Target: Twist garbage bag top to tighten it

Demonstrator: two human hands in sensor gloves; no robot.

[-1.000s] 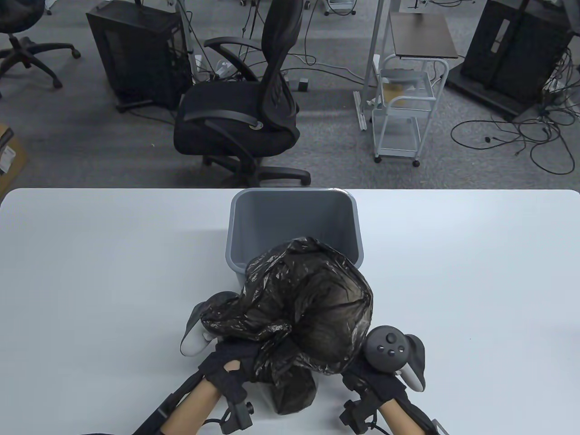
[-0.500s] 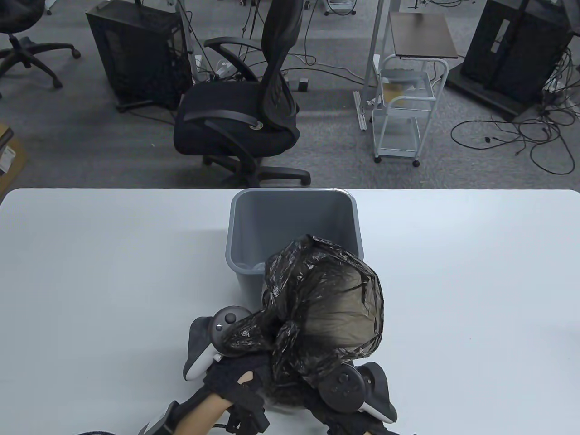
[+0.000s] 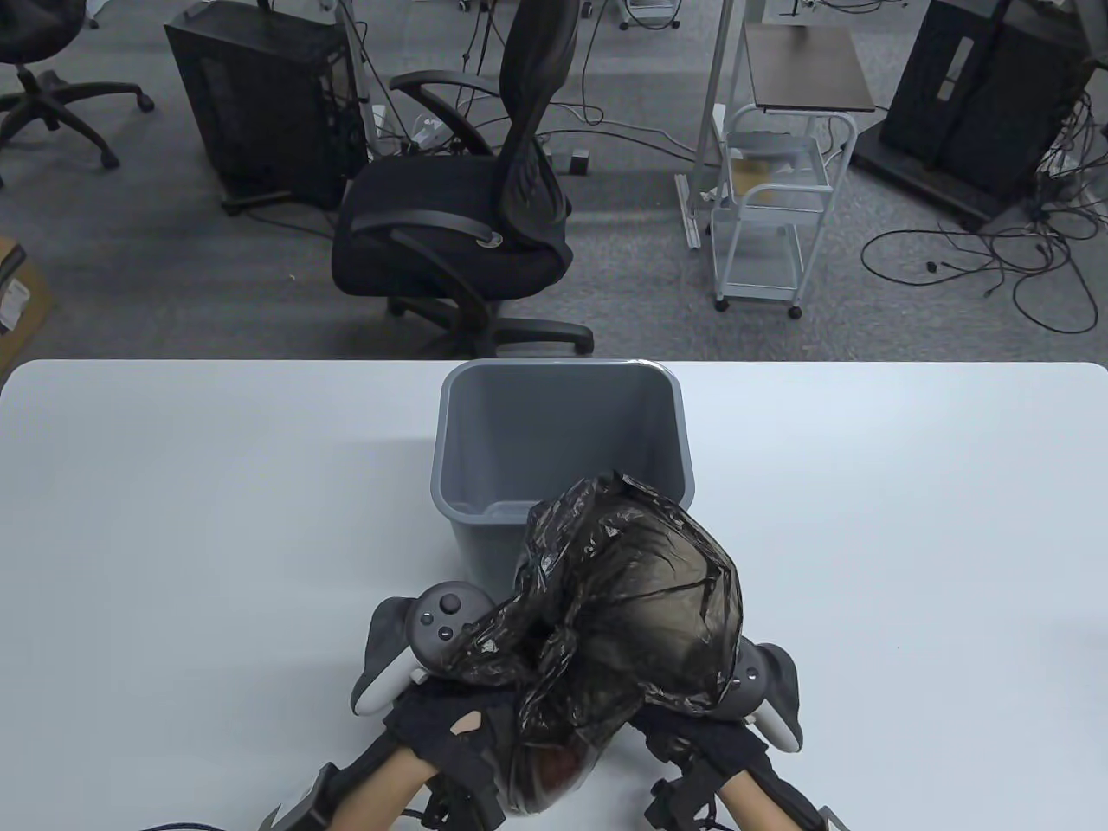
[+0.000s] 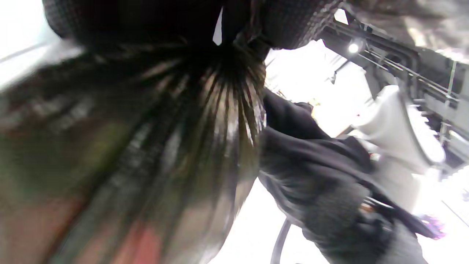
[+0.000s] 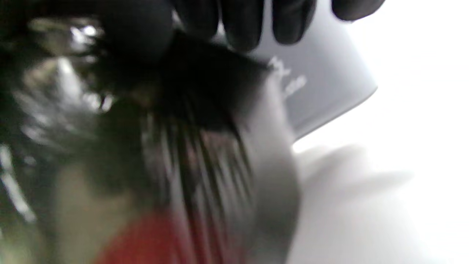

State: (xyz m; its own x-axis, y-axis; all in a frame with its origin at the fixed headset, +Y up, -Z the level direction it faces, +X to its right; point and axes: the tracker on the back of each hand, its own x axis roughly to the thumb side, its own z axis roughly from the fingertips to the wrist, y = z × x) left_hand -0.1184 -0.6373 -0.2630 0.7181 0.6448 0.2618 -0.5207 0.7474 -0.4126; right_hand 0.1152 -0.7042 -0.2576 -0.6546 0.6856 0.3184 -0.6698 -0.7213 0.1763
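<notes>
Both the left hand (image 3: 450, 723) and right hand (image 3: 692, 736) grip the bag (image 3: 632, 606) neck at the desk's (image 3: 173, 519) near edge, before the bin (image 3: 563, 441).

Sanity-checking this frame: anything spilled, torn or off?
Nothing stands out. The garbage bag is out of the grey bin, gathered at its neck by the left hand and right hand. No spill or tear visible.

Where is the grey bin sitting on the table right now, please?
In the table view, the grey bin stands mid-table at the far edge, directly behind the black garbage bag.
</notes>
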